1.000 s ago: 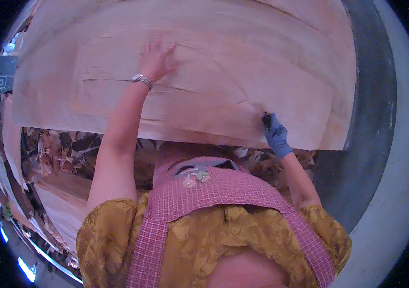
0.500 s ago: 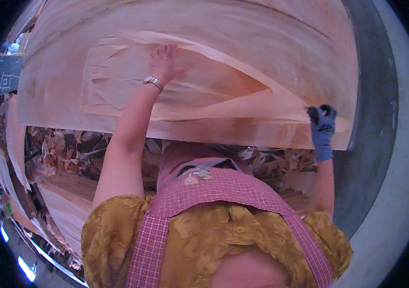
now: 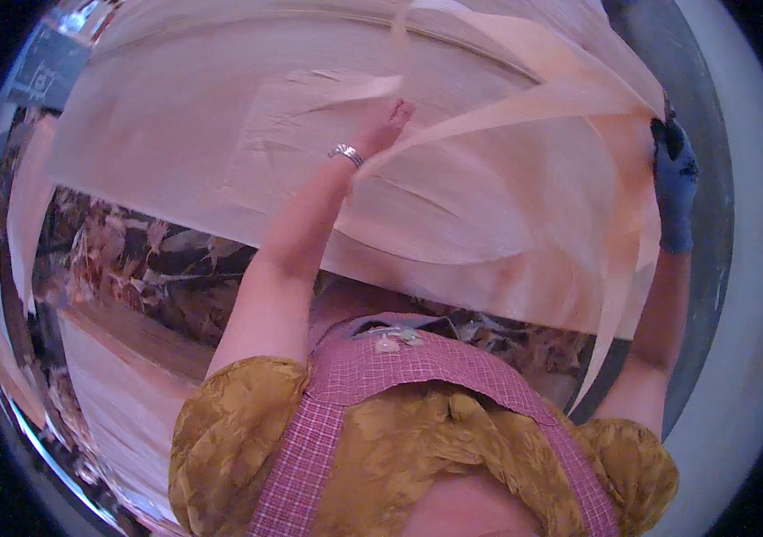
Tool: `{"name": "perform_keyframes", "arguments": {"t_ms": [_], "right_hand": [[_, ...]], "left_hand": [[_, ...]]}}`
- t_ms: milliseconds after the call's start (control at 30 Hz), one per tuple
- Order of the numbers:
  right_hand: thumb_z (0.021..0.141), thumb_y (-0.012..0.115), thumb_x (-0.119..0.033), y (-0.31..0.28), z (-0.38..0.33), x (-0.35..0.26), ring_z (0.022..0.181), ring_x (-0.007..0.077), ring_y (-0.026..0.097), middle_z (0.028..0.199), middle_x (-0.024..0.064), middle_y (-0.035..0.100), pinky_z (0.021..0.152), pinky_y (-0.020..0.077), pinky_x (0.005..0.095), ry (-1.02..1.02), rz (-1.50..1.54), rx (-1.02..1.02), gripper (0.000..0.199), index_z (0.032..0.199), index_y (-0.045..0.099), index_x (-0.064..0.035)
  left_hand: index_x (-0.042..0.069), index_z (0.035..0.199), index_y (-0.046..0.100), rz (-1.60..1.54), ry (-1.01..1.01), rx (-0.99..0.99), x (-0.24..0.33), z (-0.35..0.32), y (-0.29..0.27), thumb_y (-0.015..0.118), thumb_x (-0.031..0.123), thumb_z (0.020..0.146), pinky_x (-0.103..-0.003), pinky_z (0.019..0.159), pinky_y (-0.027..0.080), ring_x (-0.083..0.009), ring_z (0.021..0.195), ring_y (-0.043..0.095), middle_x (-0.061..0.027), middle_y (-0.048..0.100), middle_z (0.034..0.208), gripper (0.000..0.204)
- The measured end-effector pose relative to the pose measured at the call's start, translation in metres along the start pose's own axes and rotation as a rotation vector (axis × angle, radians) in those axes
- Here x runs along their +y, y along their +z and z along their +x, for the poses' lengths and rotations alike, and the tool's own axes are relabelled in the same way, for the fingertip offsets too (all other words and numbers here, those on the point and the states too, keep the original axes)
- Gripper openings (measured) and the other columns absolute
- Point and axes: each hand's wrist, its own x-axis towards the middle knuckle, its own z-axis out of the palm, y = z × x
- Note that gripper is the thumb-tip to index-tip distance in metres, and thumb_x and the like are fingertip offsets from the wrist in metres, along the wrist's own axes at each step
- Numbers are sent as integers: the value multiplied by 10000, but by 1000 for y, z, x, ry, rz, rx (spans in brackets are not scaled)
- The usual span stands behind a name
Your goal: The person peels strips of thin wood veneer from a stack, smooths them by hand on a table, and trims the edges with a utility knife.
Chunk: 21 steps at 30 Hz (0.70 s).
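Thin, pale pinkish wood veneer point(image 3: 149, 152) lies spread before me. My right hand point(image 3: 675, 161), in a blue-grey glove with dark fingertips, is closed on a torn veneer piece point(image 3: 560, 107) at the far right. That piece is lifted and twisted, with one long strip reaching left toward my other wrist and another hanging down near my right forearm. My left hand point(image 3: 386, 127), bare and with a metal-band watch point(image 3: 345, 155) at the wrist, is stretched out low over the sheet beside the lifted strip. Its fingers are extended and seen edge-on; the strip partly covers the palm.
Crumpled veneer scraps point(image 3: 113, 242) lie below the sheet's near edge. More stacked wood sheets point(image 3: 122, 376) are at the lower left. A dark panel with chalk-like marks point(image 3: 50, 67) stands at the upper left. A grey floor point(image 3: 753, 268) runs along the right.
My right hand has moved up and right, lifting the torn veneer off the sheet. My left hand has shifted right and turned edge-on. The view has tilted a little.
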Motion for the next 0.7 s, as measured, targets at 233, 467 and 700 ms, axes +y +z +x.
{"name": "perform_keyframes", "arguments": {"t_ms": [233, 467, 700], "right_hand": [[961, 558, -177, 19, 29, -47, 945, 114, 597, 1075, 39, 682, 841, 472, 261, -143, 27, -10, 296, 1193, 611, -1], [970, 539, -176, 37, 15, -78, 818, 147, 554, 953, 101, 669, 776, 462, 290, -168, -22, 48, 268, 1135, 616, 20], [971, 528, -161, 42, 26, -83, 972, 126, 594, 1101, 111, 675, 857, 460, 278, -124, 7, -63, 290, 1180, 602, 25]], "left_hand": [[58, 1275, 487, 817, -125, 784, -80, -89, -123, 728, 450, 755, -521, 1008, 356, -334, 1248, 408, -164, 470, 1312, 694], [14, 1321, 453, 569, -718, 511, -46, -89, -162, 786, 480, 670, -584, 1074, 260, -329, 1365, 279, -169, 336, 1455, 867], [102, 1200, 593, 572, -717, 313, -88, -66, -196, 773, 483, 657, -517, 1022, 359, -333, 1236, 475, -152, 567, 1276, 688]]}}
